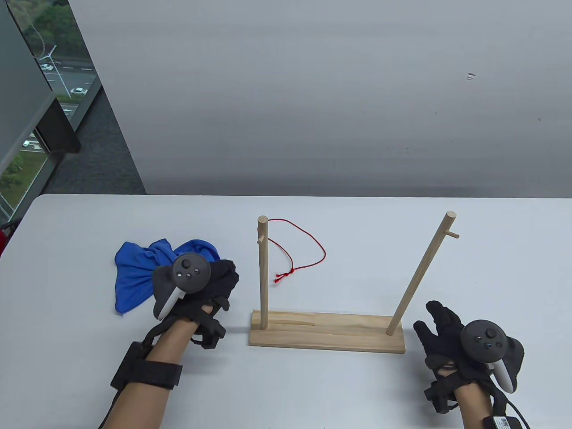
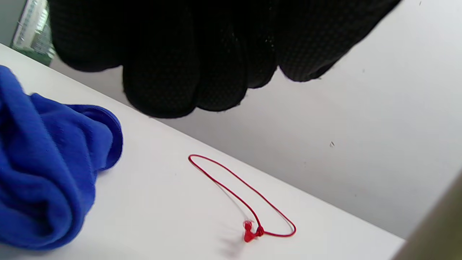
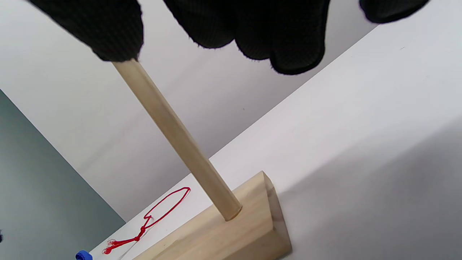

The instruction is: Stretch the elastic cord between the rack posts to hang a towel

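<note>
The wooden rack has a flat base (image 1: pixel 330 333), an upright left post (image 1: pixel 262 272) and a right post (image 1: pixel 420 272) that appears to lean right in this view. A red elastic cord loop (image 1: pixel 322 254) lies slack on the table behind the left post; its knot shows in the left wrist view (image 2: pixel 258 230) and the right wrist view (image 3: pixel 139 237). The crumpled blue towel (image 1: pixel 134 272) lies at the left. My left hand (image 1: pixel 221 275) hovers over the towel's right edge, holding nothing, its fingers (image 2: pixel 162 72) hanging empty. My right hand (image 1: pixel 440 319) is spread open by the base's right end, near the right post (image 3: pixel 177 141).
The white table (image 1: pixel 491 268) ends at a grey wall behind. A window and dark floor lie off the table's far left corner. The towel also fills the left of the left wrist view (image 2: pixel 43 180).
</note>
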